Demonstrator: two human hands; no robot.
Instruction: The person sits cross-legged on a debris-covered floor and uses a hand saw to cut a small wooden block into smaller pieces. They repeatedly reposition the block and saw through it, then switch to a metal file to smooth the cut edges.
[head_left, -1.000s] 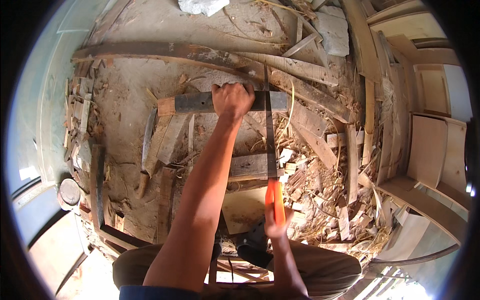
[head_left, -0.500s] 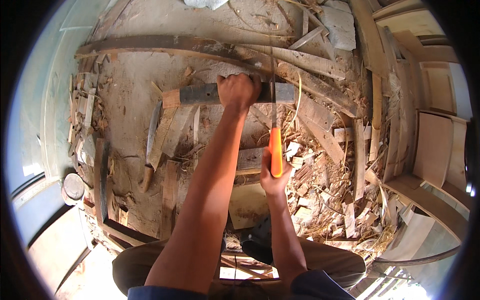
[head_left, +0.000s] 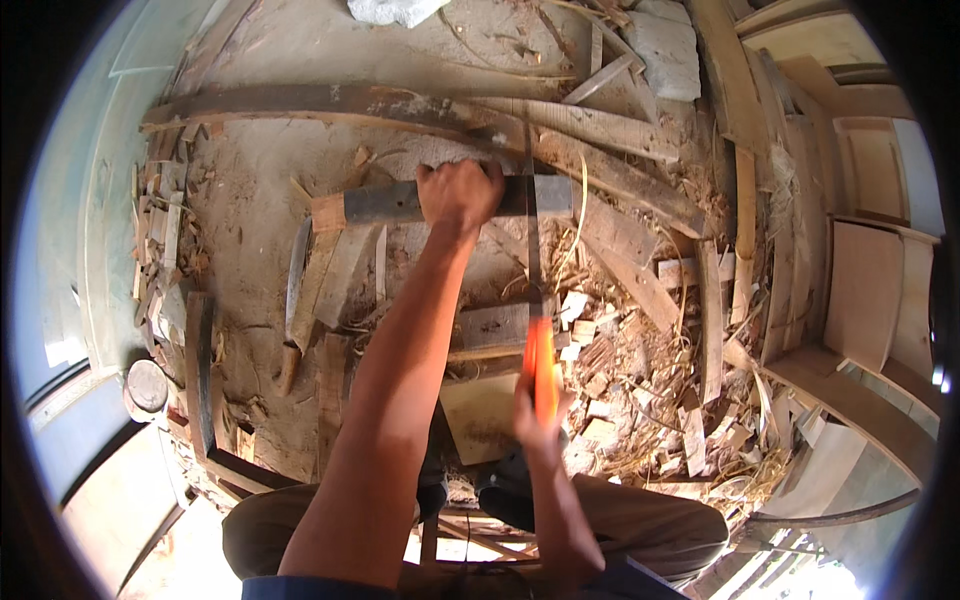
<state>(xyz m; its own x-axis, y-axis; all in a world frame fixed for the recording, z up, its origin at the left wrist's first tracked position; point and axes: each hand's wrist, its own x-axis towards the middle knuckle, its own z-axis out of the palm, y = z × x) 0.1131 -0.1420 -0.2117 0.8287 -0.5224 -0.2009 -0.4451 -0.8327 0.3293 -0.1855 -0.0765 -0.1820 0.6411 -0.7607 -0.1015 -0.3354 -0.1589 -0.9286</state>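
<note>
A dark grey wooden block [head_left: 386, 203] lies crosswise in front of me, its bare brown end to the left. My left hand [head_left: 459, 193] is closed over its middle and presses down on it. Just right of that hand, the thin blade of a handsaw [head_left: 533, 240] crosses the block near its right end. My right hand [head_left: 541, 415] is wrapped around the saw's orange handle [head_left: 543, 365], slightly blurred by motion. Below the block lies a shorter piece of wood [head_left: 492, 325]. The cut itself is too fine to make out.
A long beam [head_left: 330, 100] runs across behind the block. Wood chips and offcuts [head_left: 640, 380] cover the ground at right. A long knife with a wooden handle [head_left: 290, 365] lies at left. Boards and panels [head_left: 863, 290] stand along the right; a pale stone block [head_left: 664, 55] sits far right.
My right hand has drawn the saw back toward me, so its handle sits lower. The left hand keeps its hold on the wooden block. The whole view has shifted slightly.
</note>
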